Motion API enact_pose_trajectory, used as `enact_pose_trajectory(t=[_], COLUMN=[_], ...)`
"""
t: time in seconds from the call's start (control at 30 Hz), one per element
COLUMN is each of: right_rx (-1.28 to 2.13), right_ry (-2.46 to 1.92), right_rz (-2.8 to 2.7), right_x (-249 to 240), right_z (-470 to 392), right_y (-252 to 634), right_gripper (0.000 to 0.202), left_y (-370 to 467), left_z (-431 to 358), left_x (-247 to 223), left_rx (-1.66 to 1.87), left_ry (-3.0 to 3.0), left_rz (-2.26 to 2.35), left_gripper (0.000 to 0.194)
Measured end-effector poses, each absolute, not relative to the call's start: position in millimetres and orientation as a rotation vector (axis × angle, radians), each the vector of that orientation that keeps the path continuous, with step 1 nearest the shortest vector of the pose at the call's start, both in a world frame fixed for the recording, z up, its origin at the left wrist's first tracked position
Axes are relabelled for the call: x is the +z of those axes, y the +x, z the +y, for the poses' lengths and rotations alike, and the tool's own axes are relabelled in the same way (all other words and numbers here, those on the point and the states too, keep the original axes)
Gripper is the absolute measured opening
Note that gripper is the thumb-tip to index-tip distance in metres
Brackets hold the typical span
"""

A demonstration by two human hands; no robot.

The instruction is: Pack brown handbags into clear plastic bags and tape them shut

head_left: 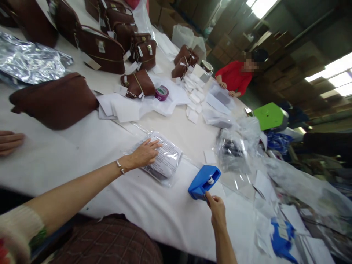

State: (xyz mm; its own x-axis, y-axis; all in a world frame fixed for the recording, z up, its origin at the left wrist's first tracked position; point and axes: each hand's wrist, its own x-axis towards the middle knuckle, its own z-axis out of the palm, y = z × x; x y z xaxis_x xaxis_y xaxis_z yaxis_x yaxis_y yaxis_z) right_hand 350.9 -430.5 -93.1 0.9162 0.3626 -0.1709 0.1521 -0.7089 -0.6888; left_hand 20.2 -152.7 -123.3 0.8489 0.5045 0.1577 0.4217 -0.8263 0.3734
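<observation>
My left hand (146,153) lies flat with its fingers spread on a clear plastic bag (172,156). Printed text shows on the bag's surface, and something flat is inside; what it is cannot be made out. My right hand (217,208) grips the near end of a blue tape dispenser (205,179), just above the white-covered table (176,203) to the right of the bag. A small white roller or core shows inside the dispenser.
Several brown handbags (103,51) with tags stand at the back left, near silver foil (30,60). Purple tape (161,93) lies among white papers. Another person's hand (11,143) rests at the left edge. A person in red (233,75) works opposite. A second blue dispenser (282,238) lies right.
</observation>
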Motion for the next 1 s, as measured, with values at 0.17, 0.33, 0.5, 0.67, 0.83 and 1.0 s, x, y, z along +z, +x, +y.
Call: enact_pose_trajectory(t=[0.17, 0.33, 0.5, 0.67, 0.83, 1.0], right_rx=[0.383, 0.295, 0.234, 0.304, 0.523, 0.575], right_ry=[-2.192, -2.061, -1.973, -1.900, -1.865, -1.919], right_rz=[-0.186, -0.069, 0.000, 0.101, 0.190, 0.161], right_x=[-122.9, -132.0, -125.5, -123.0, -140.2, -145.8], right_z=[-427.6, -418.9, -418.9, -443.7, -451.0, -440.9], right_y=[346.0, 341.4, 329.1, 308.2, 295.2, 300.8], right_gripper=[0.061, 0.064, 0.062, 0.049, 0.029, 0.027], left_y=[20.5, 20.3, 19.6, 20.3, 20.2, 20.6], left_z=[-152.2, -151.9, -151.3, -152.4, -152.1, -151.0], left_x=[-118.3, -116.6, -114.9, -111.3, -113.3, -115.4], left_rx=[0.324, 0.311, 0.281, 0.287, 0.285, 0.298], left_ry=[2.709, 2.706, 2.707, 2.697, 2.679, 2.684], left_rz=[0.691, 0.693, 0.691, 0.702, 0.690, 0.690], left_gripper=[0.012, 0.013, 0.014, 0.015, 0.015, 0.015])
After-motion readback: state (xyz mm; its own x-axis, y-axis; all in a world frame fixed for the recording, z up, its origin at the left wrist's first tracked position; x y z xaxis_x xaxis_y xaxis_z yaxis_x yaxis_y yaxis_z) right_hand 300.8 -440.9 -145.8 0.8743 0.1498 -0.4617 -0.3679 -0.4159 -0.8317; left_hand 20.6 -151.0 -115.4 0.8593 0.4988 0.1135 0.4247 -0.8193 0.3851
